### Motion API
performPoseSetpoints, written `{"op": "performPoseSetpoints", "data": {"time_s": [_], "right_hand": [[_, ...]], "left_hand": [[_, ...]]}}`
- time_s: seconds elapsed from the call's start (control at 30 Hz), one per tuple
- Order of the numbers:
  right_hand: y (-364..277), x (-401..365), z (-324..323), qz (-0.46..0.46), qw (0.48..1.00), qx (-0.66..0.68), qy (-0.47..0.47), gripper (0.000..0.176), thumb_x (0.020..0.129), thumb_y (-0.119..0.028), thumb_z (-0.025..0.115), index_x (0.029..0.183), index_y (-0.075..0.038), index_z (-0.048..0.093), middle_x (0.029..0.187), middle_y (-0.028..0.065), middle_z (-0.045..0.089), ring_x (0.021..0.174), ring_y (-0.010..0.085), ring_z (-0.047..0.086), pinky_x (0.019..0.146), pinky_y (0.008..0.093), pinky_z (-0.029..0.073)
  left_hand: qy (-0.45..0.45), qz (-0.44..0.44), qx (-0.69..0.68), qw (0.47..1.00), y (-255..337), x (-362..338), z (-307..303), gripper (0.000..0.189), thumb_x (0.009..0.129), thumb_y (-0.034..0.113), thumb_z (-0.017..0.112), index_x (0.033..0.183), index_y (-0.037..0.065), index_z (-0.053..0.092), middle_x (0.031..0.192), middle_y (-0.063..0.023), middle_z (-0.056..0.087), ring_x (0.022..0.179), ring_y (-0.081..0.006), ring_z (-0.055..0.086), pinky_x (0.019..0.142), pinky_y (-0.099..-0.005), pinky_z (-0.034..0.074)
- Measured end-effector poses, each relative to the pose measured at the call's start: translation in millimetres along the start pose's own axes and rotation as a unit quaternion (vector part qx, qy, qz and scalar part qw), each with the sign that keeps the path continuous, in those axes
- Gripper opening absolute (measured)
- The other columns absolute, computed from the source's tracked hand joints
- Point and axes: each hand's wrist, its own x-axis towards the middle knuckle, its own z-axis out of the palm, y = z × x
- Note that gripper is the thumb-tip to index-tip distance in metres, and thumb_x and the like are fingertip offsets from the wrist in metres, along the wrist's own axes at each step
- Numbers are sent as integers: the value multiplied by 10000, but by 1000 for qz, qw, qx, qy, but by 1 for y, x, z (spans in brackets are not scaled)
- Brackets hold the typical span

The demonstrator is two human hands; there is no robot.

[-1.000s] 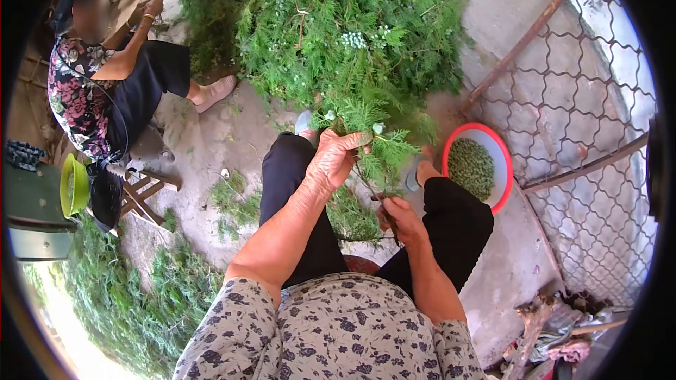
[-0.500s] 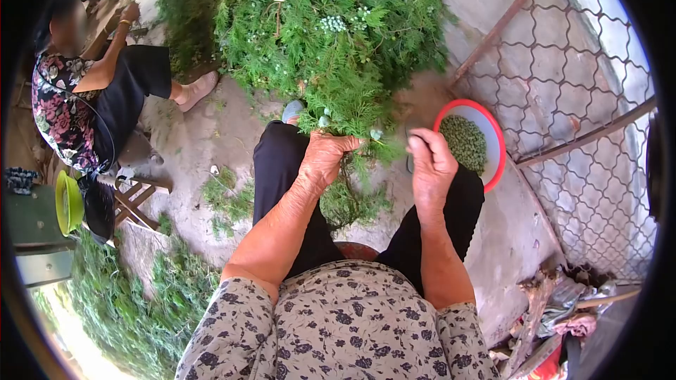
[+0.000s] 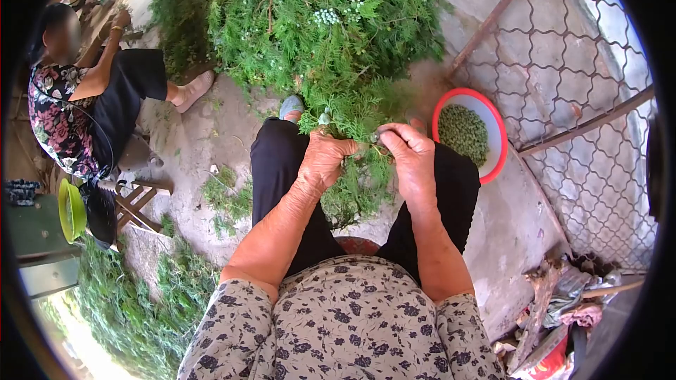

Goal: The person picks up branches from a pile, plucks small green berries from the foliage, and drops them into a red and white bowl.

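Observation:
My left hand (image 3: 325, 160) is closed around a leafy green conifer sprig (image 3: 359, 123) with pale blue-green cones on it. Close beside it, my right hand (image 3: 412, 158) has thumb and forefinger pinched at the sprig's right side; what lies between those fingertips is too small to make out. Beyond both hands rises a large heap of cut conifer branches (image 3: 317, 28), dotted with pale cones. To the right of my right hand, a white basin with a red rim (image 3: 504, 134) holds many small green cones (image 3: 462, 134).
On the left sits another person (image 3: 77, 98), arms raised, near a folding wooden stool (image 3: 141, 204) and a lime-green basin (image 3: 70, 211). More branches (image 3: 141, 295) lie lower left. A wire-mesh panel (image 3: 570, 84) stands at right, with wood and rags (image 3: 556, 317) below it.
My right hand has moved left from near the basin to the sprig, its fingertips now meeting there. My left hand keeps its hold in nearly the same place.

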Motion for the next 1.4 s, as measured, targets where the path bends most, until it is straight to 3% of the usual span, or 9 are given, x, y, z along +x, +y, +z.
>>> {"op": "performPoseSetpoints", "data": {"time_s": [0.07,0.53,0.6,0.93,1.0,1.03,1.1,1.23,1.4], "right_hand": [[5,2,0,42,985,170,-2,134,818,-45,586,943,-2,608,793,-8,576,694,71,528,644,211,425],[19,0,-10,86,988,75,-104,144,814,-104,612,920,-7,615,733,-20,547,648,53,475,564,199,370],[20,-1,-13,175,962,192,-87,125,817,-102,604,914,-23,612,730,-10,553,660,69,502,548,208,373],[26,4,-37,175,914,367,-10,151,821,-56,586,969,-60,552,850,13,571,693,105,543,502,203,378],[16,4,-32,152,939,307,-1,158,802,-46,610,957,-48,579,850,11,573,697,94,537,559,208,410],[9,2,-25,52,989,136,11,177,785,-44,625,959,-38,593,844,14,572,698,95,534,589,210,418],[2,0,-12,-89,990,-112,16,259,735,-26,663,989,-26,615,822,23,565,715,101,530,649,215,430],[7,-2,7,-129,966,-226,-11,259,729,-49,658,981,-19,607,781,117,549,671,223,537,628,284,443],[29,0,7,-95,970,-205,92,201,731,-87,671,897,6,607,692,108,571,582,206,542,567,316,446]], "left_hand": [[-3,11,0,1000,-2,0,-1,459,670,-163,592,1087,12,515,927,-98,623,774,-206,606,602,-311,477],[0,10,76,997,-17,0,-5,220,672,-26,642,884,-52,590,766,-61,610,635,-156,540,583,-298,434],[-3,13,57,998,-16,-1,-4,221,670,-13,649,878,-61,588,768,-64,611,627,-152,533,574,-295,429],[16,-1,335,942,-28,5,-17,330,713,191,668,925,-45,576,826,-124,619,751,-201,576,687,-329,447],[3,1,490,871,-15,-1,-6,309,746,137,605,997,-32,539,863,-117,610,791,-203,559,721,-335,443],[29,-36,454,890,-5,-5,4,341,735,164,614,1001,-27,519,830,-140,594,785,-229,555,718,-335,438],[8,-10,485,874,-10,-4,-1,366,731,168,618,1020,-27,509,856,-148,591,791,-237,558,726,-340,438],[-29,-16,438,898,0,-8,13,468,714,171,637,1098,-34,467,960,-157,570,864,-250,558,773,-353,432],[-41,-35,315,947,-4,-6,5,530,730,129,652,1191,-11,432,1024,-68,546,945,-218,520,772,-343,432]]}}
